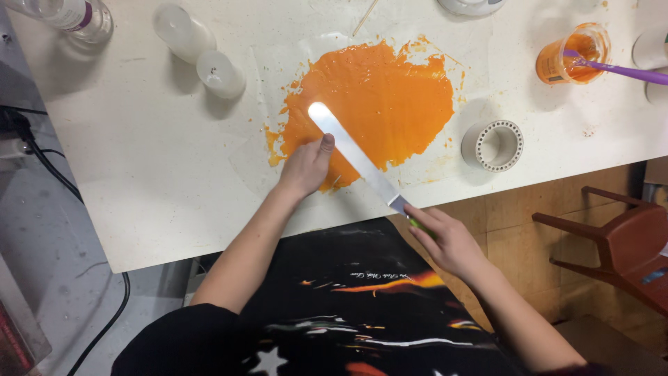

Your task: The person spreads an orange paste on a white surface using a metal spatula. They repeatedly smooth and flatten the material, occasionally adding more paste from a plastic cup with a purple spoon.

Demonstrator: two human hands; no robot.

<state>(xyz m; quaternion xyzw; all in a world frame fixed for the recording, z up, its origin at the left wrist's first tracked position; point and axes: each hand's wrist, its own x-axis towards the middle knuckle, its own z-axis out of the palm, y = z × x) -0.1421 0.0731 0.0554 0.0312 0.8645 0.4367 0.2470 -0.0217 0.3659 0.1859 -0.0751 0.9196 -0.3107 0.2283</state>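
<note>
A long flat metal spatula blade [351, 150] is laid slantwise over a wide patch of orange paste [379, 104], which is spread on a clear plastic sheet [264, 83] on the white counter [160, 181]. The rounded tip of the blade is seen at the left part of the patch, and the handle end is found over the near edge of the counter. The right hand [449, 240] is closed around the green handle, with the forefinger stretched along it toward the metal. The left hand [306, 167] is held loosely curled at the near left edge of the patch, just beside the blade; the thumb is pointed up at the blade, but whether it touches the metal cannot be told. To the right of the patch a white ring with small holes around its rim [492, 145] is placed, apart from the paste. Further right, near the far corner, an orange plastic cup [572, 54] with a purple stick [619, 68] in it is seen. Two white candles [202, 52] are laid to the left of the sheet. Bare counter is left open on the left side, while the near edge lies close under both hands.
</note>
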